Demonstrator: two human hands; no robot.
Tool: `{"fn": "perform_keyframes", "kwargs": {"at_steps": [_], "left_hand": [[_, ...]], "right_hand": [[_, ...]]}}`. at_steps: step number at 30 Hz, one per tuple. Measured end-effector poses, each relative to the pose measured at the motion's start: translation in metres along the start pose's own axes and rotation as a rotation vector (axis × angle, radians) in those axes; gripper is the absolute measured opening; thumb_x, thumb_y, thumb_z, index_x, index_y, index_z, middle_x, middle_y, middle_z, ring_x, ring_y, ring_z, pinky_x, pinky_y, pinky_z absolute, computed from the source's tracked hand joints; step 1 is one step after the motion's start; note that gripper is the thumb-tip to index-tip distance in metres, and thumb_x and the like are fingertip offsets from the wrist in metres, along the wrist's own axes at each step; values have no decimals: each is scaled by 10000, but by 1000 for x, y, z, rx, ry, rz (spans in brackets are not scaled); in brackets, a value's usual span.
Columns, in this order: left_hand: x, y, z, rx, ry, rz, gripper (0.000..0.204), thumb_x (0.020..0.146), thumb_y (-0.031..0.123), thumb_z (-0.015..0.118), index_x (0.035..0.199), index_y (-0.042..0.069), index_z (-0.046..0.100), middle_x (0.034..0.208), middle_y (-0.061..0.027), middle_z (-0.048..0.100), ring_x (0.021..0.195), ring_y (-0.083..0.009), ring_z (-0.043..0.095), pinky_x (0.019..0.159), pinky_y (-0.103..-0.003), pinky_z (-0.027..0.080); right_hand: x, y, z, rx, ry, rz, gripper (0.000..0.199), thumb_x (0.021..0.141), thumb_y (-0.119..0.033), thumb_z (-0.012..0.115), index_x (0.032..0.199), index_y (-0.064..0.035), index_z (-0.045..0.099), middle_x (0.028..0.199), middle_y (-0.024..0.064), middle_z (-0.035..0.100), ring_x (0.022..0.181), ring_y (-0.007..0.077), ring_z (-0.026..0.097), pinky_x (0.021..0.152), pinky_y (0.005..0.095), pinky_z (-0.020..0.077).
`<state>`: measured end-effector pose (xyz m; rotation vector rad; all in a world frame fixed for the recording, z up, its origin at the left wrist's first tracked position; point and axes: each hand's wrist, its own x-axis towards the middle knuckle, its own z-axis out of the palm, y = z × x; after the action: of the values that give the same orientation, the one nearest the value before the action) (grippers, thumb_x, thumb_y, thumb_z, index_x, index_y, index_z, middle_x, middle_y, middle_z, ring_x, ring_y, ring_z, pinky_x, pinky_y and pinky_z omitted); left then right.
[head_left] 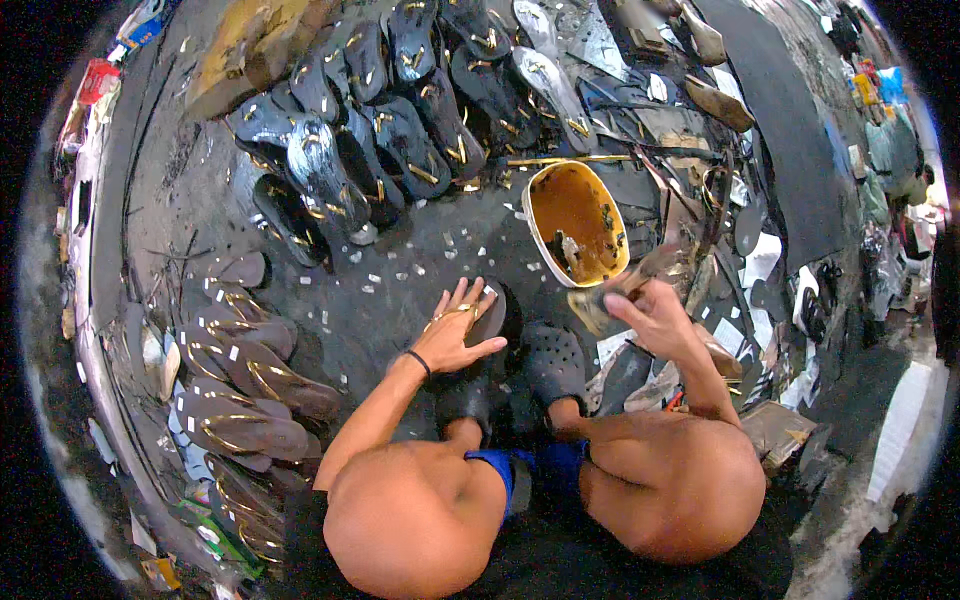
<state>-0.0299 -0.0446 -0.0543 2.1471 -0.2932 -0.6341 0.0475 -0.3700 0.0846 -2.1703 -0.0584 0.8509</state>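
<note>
My left hand [458,328] lies flat with its fingers spread, pressing on a dark sandal [490,318] with gold strap trim. The sandal is partly hidden under the palm and rests on the floor in front of my left clog. My right hand [648,312] is raised to the right of it, closed round a short brownish tool [590,308]. Motion smears the tool, so its kind cannot be made out. Just beyond that hand stands an oval cream tub [528,205] with amber-brown, glue-like stuff and dark lumps inside.
Rows of dark and silvery sandals [410,145] with gold trim lie at the far side. More brown sandals [245,425] are piled on the left. Scraps and offcuts [690,150] litter the right, with a wooden shoe form [720,103] among them. White bits dot the dark floor [390,245].
</note>
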Motion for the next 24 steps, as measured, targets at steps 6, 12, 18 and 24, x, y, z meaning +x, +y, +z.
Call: {"fn": "perform_keyframes", "kwargs": {"at_steps": [6,12,18,24], "left_hand": [[35,64,-88,-1523,311,-212,528,1050,442,364,1310,41,588,1265,-126,638,1097,-245,647,964,-401,527],[34,84,-104,-1481,428,-96,563,1037,505,408,1338,57,570,1266,-116,648,1072,-240,667,938,-394,554],[18,95,-98,-1695,357,33,624,1032,519,366,1445,61,464,1394,-161,552,1210,-322,590,1036,-460,490],[22,50,-87,-1457,393,55,624,1026,504,358,1435,46,469,1376,-155,569,1192,-316,604,1017,-461,503]], "right_hand": [[60,-115,26,368,337,-640,243,871,-122,745,1104,-67,704,1031,85,728,959,196,687,843,334,538],[73,-138,52,143,307,-1008,221,826,-86,692,1044,-109,718,999,125,720,929,351,683,799,436,534],[96,-130,9,325,430,-579,164,868,-138,725,1001,-46,694,914,156,718,870,341,707,756,415,556],[50,-131,61,204,234,-866,139,848,-66,717,984,-68,688,985,113,722,918,299,702,794,373,545]]}}
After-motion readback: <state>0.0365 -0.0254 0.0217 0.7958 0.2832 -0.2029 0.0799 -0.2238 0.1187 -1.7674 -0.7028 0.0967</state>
